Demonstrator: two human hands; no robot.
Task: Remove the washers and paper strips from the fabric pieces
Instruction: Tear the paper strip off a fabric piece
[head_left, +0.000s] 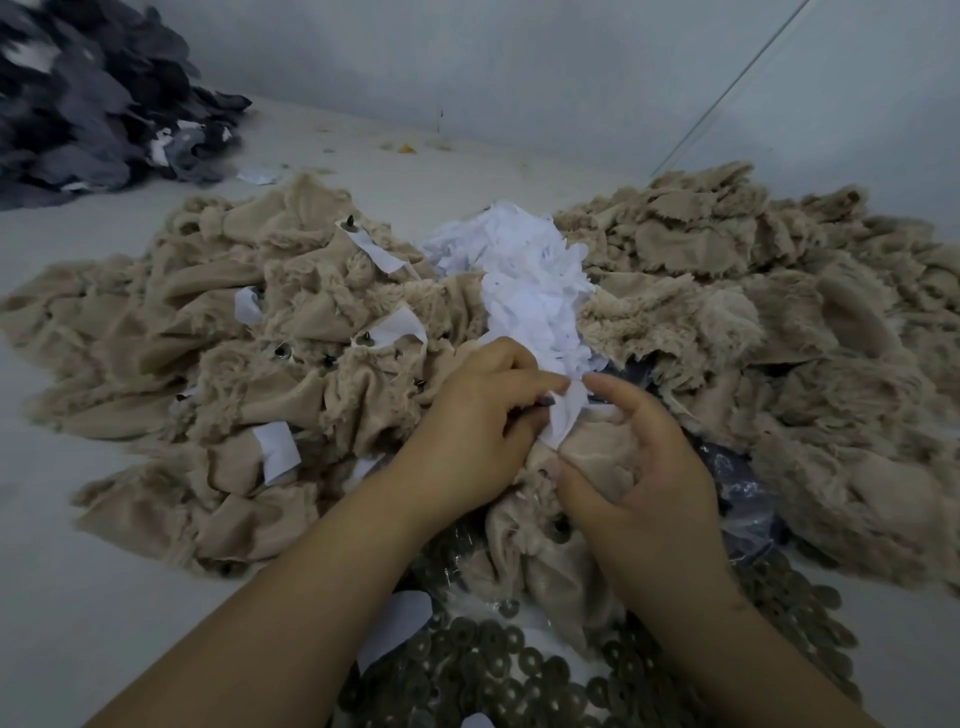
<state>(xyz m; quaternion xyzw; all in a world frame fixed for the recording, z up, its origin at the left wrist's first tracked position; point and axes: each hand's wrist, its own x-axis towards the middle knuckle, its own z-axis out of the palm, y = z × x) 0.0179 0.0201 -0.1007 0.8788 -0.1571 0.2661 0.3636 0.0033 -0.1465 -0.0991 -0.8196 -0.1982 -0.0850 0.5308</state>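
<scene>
We see our left hand (480, 415) pinching a white paper strip (563, 421) on a beige fabric piece (597, 457), which our right hand (644, 467) grips. Loose washers (498, 670) lie heaped on the tabletop (78, 571) near us, beside a clear plastic bag (737, 483).

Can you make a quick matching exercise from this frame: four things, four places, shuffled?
Things:
1. loose paper strips pile
2. washers pile
3. dark grey fabric heap
4. paper strip being pulled

Places:
A. far left corner
B. nearest the camera, between the forearms
C. pinched by the left hand, above the fabric piece that the right hand holds
D. centre, between the two beige heaps

Pairs: 1-D, 2-B, 3-A, 4-C
</scene>
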